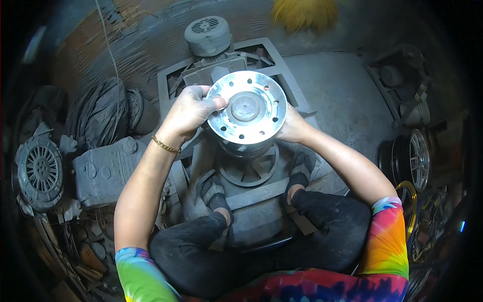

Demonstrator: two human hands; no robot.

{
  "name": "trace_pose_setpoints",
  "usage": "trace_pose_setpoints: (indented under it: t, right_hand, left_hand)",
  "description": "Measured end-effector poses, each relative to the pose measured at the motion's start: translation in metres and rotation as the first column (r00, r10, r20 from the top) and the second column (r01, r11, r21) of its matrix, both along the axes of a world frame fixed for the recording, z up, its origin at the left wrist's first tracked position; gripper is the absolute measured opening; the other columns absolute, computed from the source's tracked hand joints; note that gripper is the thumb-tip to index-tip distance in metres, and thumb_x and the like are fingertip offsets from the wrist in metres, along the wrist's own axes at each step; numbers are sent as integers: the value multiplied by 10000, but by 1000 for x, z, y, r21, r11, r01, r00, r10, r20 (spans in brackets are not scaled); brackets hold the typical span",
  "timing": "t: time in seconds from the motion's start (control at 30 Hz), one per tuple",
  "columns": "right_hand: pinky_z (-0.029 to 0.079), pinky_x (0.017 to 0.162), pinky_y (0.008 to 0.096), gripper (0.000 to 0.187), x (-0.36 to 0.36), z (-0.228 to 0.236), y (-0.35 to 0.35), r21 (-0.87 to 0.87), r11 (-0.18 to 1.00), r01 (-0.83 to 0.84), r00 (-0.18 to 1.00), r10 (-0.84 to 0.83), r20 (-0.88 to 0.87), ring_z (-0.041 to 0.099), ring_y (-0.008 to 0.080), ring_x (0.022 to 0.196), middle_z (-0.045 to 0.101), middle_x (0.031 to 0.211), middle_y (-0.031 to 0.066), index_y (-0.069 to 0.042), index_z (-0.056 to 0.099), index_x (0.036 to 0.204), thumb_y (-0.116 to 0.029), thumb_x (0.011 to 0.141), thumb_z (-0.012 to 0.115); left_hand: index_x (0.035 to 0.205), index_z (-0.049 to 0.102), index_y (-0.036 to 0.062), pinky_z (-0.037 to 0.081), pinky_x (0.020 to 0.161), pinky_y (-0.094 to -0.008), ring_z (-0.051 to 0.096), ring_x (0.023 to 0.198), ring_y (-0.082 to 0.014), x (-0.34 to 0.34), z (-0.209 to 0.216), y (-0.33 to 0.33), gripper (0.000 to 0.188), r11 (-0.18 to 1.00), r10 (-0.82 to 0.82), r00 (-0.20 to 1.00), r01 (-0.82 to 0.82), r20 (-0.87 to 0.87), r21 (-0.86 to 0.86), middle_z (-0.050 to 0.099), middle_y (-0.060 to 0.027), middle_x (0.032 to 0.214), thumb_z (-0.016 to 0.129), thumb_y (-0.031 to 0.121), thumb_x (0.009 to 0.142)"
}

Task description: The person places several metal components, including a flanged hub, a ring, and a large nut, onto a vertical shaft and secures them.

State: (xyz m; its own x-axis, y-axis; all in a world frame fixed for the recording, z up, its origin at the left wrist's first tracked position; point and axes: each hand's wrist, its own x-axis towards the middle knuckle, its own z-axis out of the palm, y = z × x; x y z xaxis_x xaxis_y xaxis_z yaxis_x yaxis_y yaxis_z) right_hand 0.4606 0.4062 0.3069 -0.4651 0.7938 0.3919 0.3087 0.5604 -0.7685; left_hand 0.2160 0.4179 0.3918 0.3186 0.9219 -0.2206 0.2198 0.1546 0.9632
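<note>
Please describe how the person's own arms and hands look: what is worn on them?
Both forearms are bare. The left hand has a thin gold chain bracelet at the wrist. The right hand wears nothing visible. Short tie-dye sleeves in rainbow colours cover the upper arms. No gloves.

Dim workshop, one bright spot at the centre

Light falls from above onto the round silver metal disc with bolt holes (246, 107), whose flat face throws pale glare; the grey dusty machine frame (282, 68) beneath sits in soft shadow. The surroundings sink into murk, and the fisheye rim goes black, bending straight edges. The yellow bristly object (304, 12) at the top edge is smeared with blur, while the centre stays fairly sharp
</note>
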Motion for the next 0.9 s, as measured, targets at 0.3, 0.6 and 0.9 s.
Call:
trace_pose_setpoints:
  t: [0.3,0.6,0.9]
  right_hand:
    - [343,1080,449,883,-5,-1,-9,-81,996,26,992,-35,-119,462,371,1259,501,1342,222,6,489,1304,-418,627,865]
    - [376,1085,500,1162,73,-1,-9,279,958,63,933,-156,324,398,392,1310,437,1383,244,-95,245,1506,-587,619,811]
    - [405,1061,499,802,205,-85,-154,130,818,560,808,-574,133,503,351,1239,523,1308,197,-161,304,1501,-419,829,657]
  left_hand:
    - [1028,636,-68,499,624,-225,618,672,-89,3,-1,3,312,1000,-15,998,15,-60,1,669,-63,813,725,168,845]
    - [1201,601,-18,461,879,-268,580,975,-119,-8,30,-8,338,762,252,894,54,-372,645,650,-81,1068,656,168,924]
    - [1257,567,-47,378,1034,-350,550,1153,-218,-13,64,-54,416,747,220,763,268,-607,608,601,-137,1237,578,225,943]
